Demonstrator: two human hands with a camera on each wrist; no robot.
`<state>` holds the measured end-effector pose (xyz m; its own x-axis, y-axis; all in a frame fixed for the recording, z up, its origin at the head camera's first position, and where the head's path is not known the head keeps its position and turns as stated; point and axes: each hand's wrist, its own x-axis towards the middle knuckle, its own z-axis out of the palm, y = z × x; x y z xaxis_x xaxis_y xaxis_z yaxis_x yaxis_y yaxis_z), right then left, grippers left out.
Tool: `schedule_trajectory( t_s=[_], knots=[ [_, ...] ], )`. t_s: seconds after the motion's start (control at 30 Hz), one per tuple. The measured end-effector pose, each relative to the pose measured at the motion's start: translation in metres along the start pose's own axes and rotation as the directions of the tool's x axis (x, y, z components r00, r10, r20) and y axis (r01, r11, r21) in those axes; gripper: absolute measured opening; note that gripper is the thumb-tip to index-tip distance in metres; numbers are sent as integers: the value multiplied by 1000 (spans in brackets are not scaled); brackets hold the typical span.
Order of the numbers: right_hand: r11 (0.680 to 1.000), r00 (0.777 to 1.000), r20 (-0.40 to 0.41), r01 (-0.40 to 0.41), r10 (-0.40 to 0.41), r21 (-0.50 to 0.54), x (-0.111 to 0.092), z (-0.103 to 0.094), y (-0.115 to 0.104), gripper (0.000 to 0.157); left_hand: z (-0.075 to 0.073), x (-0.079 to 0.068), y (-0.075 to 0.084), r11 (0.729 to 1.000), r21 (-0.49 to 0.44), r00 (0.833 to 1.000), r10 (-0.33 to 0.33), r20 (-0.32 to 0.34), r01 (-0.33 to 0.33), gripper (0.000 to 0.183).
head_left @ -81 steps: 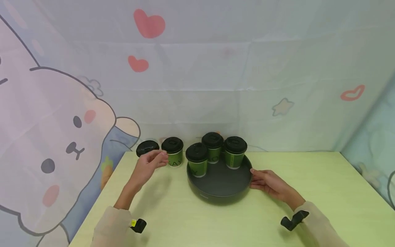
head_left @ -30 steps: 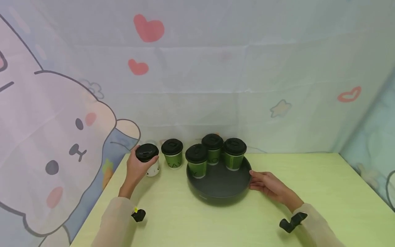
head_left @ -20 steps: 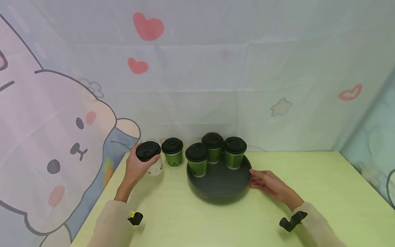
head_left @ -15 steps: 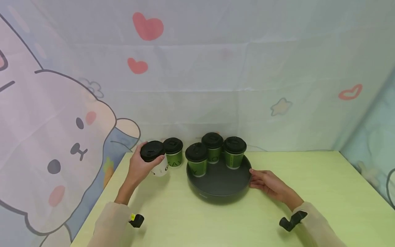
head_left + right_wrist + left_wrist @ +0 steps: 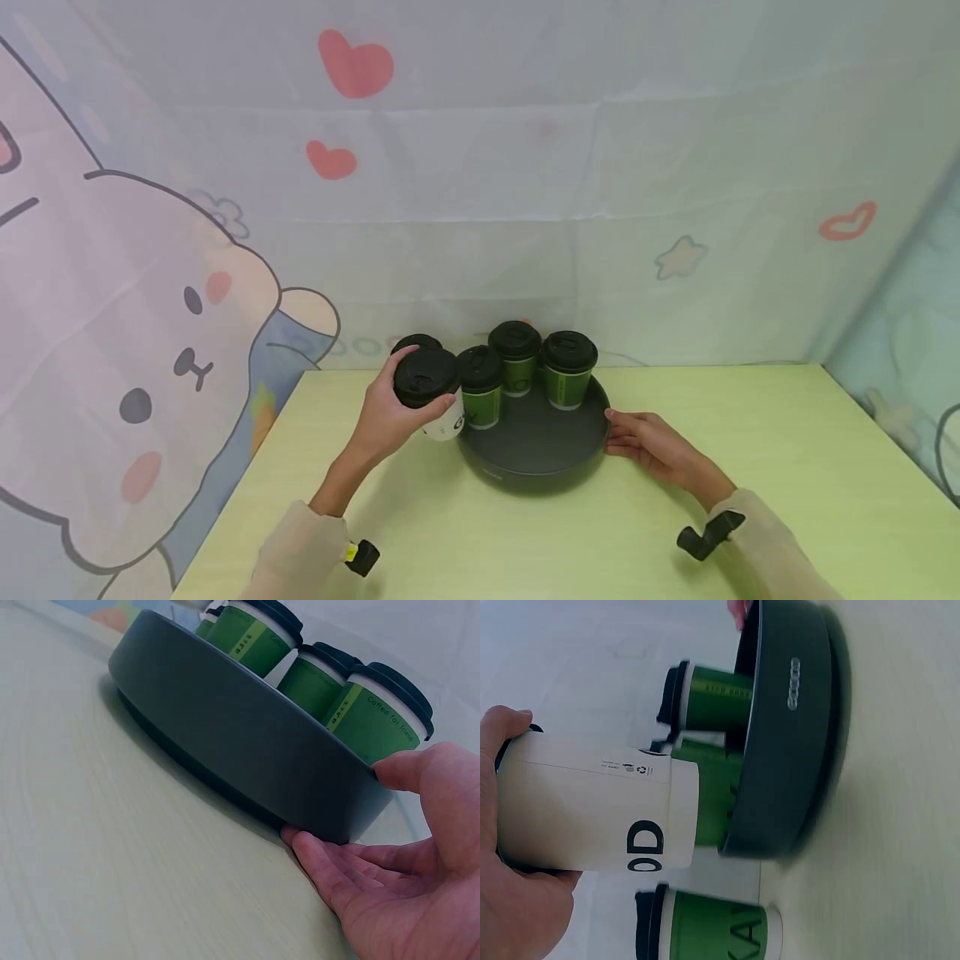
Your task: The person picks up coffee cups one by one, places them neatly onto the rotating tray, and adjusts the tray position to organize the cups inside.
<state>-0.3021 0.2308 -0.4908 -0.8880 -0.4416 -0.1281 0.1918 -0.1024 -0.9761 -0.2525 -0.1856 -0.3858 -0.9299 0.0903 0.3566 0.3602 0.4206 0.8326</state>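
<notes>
L hand [image 5: 388, 417] wrapped round white cup [image 5: 431, 385], blk lid on, beside L edge of dk pan [image 5: 536, 446]; touching pan or not, can't tell. L-wrist cam: cup base off the surface [image 5: 525, 542]. Behind, grn cup [image 5: 712, 926]: head cam gets mostly lid, L-wrist adds grn side w/ lettering. In pan, upright: front-L cup [image 5: 481, 400], rear cup [image 5: 516, 358], R cup [image 5: 568, 371]. R hand [image 5: 660, 450] grips pan's R side; R-wrist shows thumb at rim, fingertips at lower edge.

Left hand [image 5: 390, 417] grips white cup [image 5: 431, 383], seemingly off table [image 5: 562, 542]; right hand [image 5: 651, 446] holds pan [image 5: 536, 442], green cups [image 5: 567, 383] inside.
</notes>
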Motion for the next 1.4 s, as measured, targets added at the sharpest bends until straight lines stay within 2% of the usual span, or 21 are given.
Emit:
schedule_trajectory(
  t_s=[0.27, 0.43, 0.57, 0.73, 0.87, 1.1, 1.4],
  knots=[
    [1000, 1000, -11, 4, -4, -2, 0, 0, 0, 42, 35, 3, 14, 993, -84, 995, 85, 55, -80, 86],
    [1000, 1000, -11, 12, -12, 4, -1, 2, 0, 46, 55, 3, 18, 990, -104, 991, 105, 87, -96, 87],
    [1000, 1000, -15, 13, -13, 12, -1, 2, 0, 46, 67, 2, 18, 994, -75, 991, 88, 99, -81, 89],
    [1000, 1000, -6, 14, -14, 0, -1, 1, 1, 50, 77, -1, 14, 998, -33, 994, 64, 91, -61, 91],
    [1000, 1000, -7, 14, -14, -7, -2, 1, 1, 54, 83, -4, 9, 997, -12, 994, 74, 77, -74, 92],
    [1000, 1000, -19, 11, -11, -3, -1, 2, 0, 51, 90, -11, 11, 996, 20, 996, 92, 22, -92, 94],
    [1000, 1000, -15, 14, -15, -12, 0, 1, 2, 49, 100, -15, 9, 996, 31, 996, 87, -12, -87, 95]
  ],
)
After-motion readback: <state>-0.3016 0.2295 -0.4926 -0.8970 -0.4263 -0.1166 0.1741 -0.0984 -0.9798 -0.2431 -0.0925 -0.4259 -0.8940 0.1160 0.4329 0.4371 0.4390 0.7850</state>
